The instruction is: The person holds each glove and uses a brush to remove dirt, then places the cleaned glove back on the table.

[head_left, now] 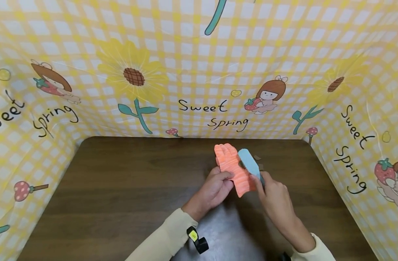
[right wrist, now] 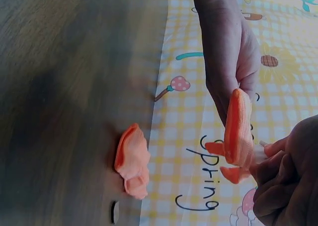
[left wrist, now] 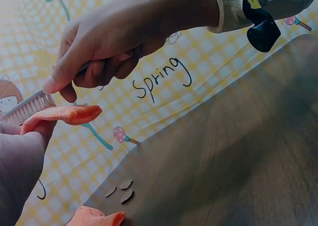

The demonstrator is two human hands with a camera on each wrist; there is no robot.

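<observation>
An orange knitted glove [head_left: 229,159] is held up over the table by my left hand [head_left: 215,188], whose thumb lies across its face. My right hand [head_left: 277,197] grips a light-blue brush [head_left: 249,162] by its handle. In the left wrist view the white bristles [left wrist: 32,108] of the brush touch the held glove [left wrist: 59,114]. The right wrist view shows the glove [right wrist: 238,129] edge-on between both hands, the brush mostly hidden there. A second orange glove [right wrist: 132,161] lies on the table beyond; the held one largely hides it in the head view.
Several small brown flakes [left wrist: 126,190] lie on the dark wooden table [head_left: 136,188] near the second glove. A yellow checked cloth [head_left: 185,72] with printed flowers and lettering hangs round the back and sides of the table. Wrist straps sit on both sleeves.
</observation>
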